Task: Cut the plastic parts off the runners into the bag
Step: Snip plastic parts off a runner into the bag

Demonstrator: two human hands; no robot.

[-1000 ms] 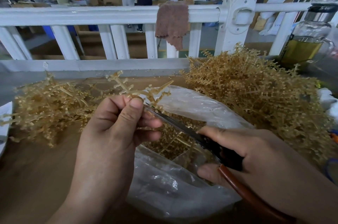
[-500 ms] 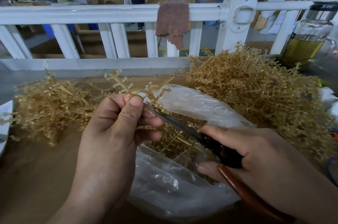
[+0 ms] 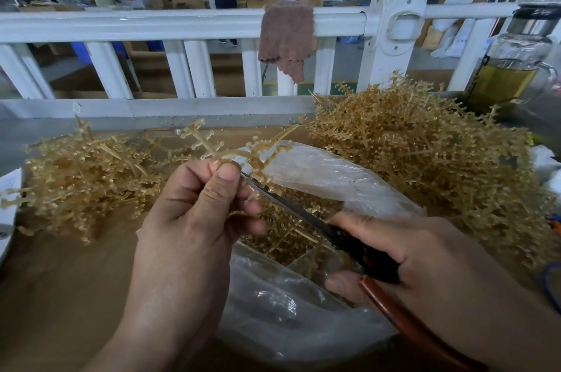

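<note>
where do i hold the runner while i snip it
Pinch the runner by its lower stem, coming from the left as the left hand does. Its branches fan up and out above the bag, so that leaves them free for the scissors coming from the right.

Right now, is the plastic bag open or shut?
Open: the bag gapes wide below the scissors, and cut parts show through its mouth.

— Operator, report the support surface.
— I see a brown table (image 3: 60, 295), bare at lower left.
— Items resting on it?
— Smaller runner pile (image 3: 79, 180), centre left; larger runner pile (image 3: 425, 165), centre right; clear bag (image 3: 288, 311) between them, lower centre.
</note>
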